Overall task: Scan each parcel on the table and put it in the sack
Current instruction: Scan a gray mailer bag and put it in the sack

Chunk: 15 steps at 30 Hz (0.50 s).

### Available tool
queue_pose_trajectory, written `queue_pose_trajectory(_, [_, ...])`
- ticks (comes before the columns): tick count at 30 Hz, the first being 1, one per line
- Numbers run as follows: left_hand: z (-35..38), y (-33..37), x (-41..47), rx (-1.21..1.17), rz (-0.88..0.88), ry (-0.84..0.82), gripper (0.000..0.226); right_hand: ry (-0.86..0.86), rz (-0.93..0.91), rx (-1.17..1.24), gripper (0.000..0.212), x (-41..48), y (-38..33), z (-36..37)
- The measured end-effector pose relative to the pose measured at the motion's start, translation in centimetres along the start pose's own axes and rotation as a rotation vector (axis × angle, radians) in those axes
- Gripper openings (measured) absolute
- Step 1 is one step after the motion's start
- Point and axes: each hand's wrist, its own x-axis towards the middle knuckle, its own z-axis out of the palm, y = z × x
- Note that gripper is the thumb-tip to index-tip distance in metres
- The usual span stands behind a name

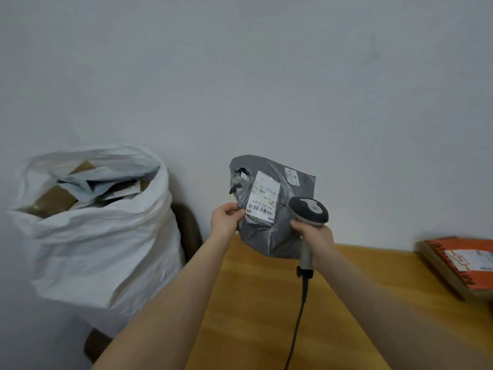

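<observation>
Meanwhile, left hand (226,218) pinches a grey parcel (269,209); right hand (314,233) grips the scanner (309,212); the crumpled label (262,199) could defeat the read.

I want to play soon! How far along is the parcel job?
Done: the white sack holds several parcels. In hand: the left hand pinches a grey mailer while the right hand grips the scanner beside its label. Left: an orange parcel lies on the table.

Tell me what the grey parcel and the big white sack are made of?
Grey parcel: looks like thin, slightly shiny plastic film; it crinkles and catches light. White sack: probably woven plastic, matte; stiff creases hold its mouth open.
</observation>
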Motion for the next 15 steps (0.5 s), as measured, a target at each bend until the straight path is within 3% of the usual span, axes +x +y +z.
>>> queue_pose_trajectory(4, [-7.5,3.3,3.3,-0.040,0.083,0.042,0.021,-0.090,-0.014,0.116,0.025,-0.6,-1.6,9.2])
queue_pose_trajectory(10, [-20.5,8.7,9.0,-0.087,0.179,0.127,0.026,-0.246,-0.100,0.182,0.021,-3.1,-4.6,25.7])
queue_pose_trajectory(15, [-30.0,11.1,13.5,-0.022,0.194,0.290,0.032,-0.312,-0.124,0.093,0.015,-4.0,-6.3,35.9])
